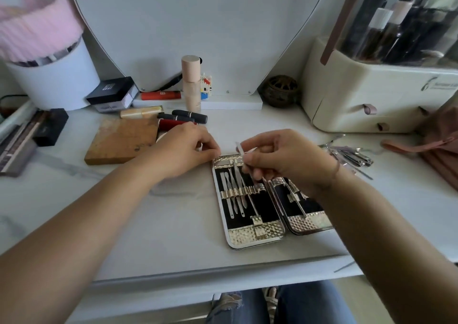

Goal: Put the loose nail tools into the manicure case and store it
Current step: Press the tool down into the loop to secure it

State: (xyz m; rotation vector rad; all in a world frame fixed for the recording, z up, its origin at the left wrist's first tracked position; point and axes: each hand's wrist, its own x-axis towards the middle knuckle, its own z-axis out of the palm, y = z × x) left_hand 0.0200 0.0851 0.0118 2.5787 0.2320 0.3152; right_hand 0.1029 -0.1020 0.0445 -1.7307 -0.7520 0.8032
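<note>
Plainly, the manicure case (pixel 255 235) was laid open and flat on the white vanity top (pixel 148 224), near its front edge, with both gold-trimmed halves turned up. In the left half, at least four slender metal tools (pixel 233 197) were held side by side under a gold band (pixel 247 189). The right half (pixel 309 222) was largely covered by the right hand (pixel 285 160), and only one tool could be made out there. A thin pale tool (pixel 239 147) was pinched between that hand's thumb and fingertips above the case's top edge. The left hand (pixel 183 150) was set at the case's upper left corner with its fingers curled; whether anything was gripped could not be told.

One heap of loose tools (pixel 349 154) was left just right of the case. Behind it, a cream organiser (pixel 366 95) was filled with dark bottles. Three dark lipsticks (pixel 189 116) were grouped beside a wooden board (pixel 121 141), and a fourth, red tube (pixel 161 95) was placed at the foot of a rounded mirror (pixel 198 26). A white tub (pixel 57 83) was kept at the far left.
</note>
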